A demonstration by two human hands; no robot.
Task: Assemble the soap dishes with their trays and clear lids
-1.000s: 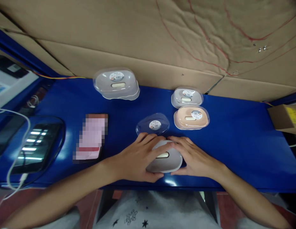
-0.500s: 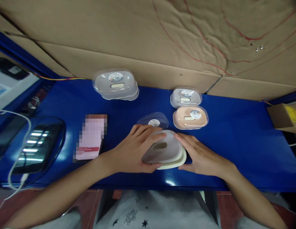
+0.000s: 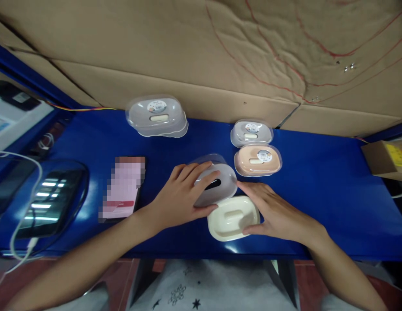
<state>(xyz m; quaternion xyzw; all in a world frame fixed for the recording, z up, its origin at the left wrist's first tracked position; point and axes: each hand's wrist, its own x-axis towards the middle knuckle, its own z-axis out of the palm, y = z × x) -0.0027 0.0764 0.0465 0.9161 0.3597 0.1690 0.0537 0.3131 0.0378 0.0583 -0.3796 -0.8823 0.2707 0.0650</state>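
My left hand (image 3: 181, 198) grips a grey oval soap dish tray (image 3: 225, 192) that has a dark slot in its middle, fingers across its top and thumb at its near edge. Just in front lies a cream soap dish base (image 3: 220, 226) with a raised oval bump inside. At that base's right side is my right hand (image 3: 268, 209), its thumb over the rim and its fingers curved past the far corner. A clear lid (image 3: 209, 158) rests behind the grey tray, mostly hidden by it and by my left hand.
Farther back stand a boxed grey soap dish (image 3: 252, 131), a peach one (image 3: 252, 163) and a larger clear-lidded stack (image 3: 158, 116). To the left lie a phone (image 3: 123, 185), a black device (image 3: 45, 203) and a white cable (image 3: 17, 220). A carton (image 3: 378, 162) sits at right.
The grey tray has come off the cream base and moved away from me in my left hand. The base has shifted slightly nearer, and its inside now shows.
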